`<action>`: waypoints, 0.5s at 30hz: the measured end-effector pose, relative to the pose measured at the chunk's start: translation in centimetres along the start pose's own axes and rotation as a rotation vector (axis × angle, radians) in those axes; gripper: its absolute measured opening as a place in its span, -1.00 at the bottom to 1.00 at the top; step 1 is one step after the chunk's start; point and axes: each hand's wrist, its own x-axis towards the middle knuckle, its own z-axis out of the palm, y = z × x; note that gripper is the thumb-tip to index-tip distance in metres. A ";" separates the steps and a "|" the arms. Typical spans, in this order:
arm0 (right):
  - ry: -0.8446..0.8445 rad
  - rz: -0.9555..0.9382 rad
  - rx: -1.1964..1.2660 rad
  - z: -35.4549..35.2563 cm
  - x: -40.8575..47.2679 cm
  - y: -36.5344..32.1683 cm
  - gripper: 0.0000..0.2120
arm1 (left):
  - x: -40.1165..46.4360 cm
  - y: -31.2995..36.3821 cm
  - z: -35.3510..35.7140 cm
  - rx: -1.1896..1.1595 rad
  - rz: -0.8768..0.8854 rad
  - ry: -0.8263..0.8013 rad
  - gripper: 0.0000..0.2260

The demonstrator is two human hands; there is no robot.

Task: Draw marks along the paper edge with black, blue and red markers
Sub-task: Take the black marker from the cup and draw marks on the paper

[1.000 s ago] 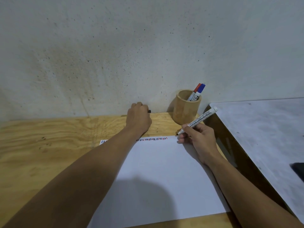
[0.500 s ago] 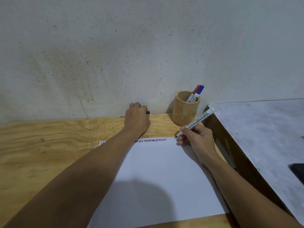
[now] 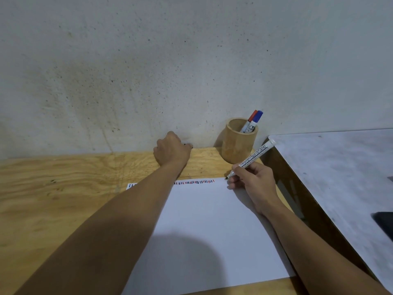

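Gripping an uncapped marker [image 3: 253,159] in its fingers, the right hand [image 3: 251,180] sets the tip at the paper's [image 3: 212,226] far edge, at 3 o'clock of the coloured marks [image 3: 194,182]. The left hand [image 3: 172,150], fisted around a black cap [image 3: 190,145], rests on the desk [image 3: 53,188]. 2 markers [image 3: 252,122] stand in the wooden cup [image 3: 238,143].

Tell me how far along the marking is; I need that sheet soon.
Done: marks run along most of the paper's far edge. In hand: the right hand holds the marker tip at the far right corner. Left: the short blank stretch there.
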 end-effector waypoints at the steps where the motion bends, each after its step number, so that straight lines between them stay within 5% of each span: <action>1: 0.001 0.000 0.004 0.0 0.0 0.0 -0.84 | 0.1 0.2 0.1 0.020 -0.021 0.008 -0.65; 9: 0.000 -0.009 -0.015 0.0 0.2 0.3 -0.84 | 0.0 1.2 0.3 0.082 -0.112 0.016 -0.60; 15: 0.001 -0.020 -0.040 -0.1 0.1 0.3 -0.84 | -0.1 1.6 -0.7 -0.184 -0.213 -0.026 -0.73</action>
